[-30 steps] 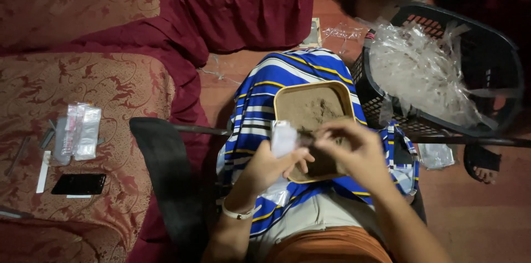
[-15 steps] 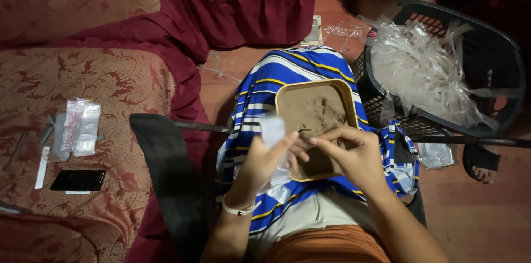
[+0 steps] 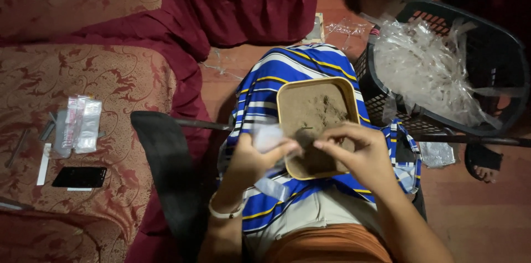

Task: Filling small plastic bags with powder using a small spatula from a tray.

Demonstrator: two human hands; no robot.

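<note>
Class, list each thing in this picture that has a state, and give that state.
tray: on lap, holding brown powder
small clear bag: held in left hand
right hand: fingers pinched at the bag
black basket: filled with clear bags
phone: screen dark

Home living room: red patterned sofa cushions (image 3: 83, 80)

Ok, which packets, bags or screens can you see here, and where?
Small clear packet: in the left hand, over the tan tray.
Stack of clear flat packets: on the red cushion, left.
Phone: below them, dark rectangular screen.
Crumpled clear bags: heaped in the black basket, right.
</note>
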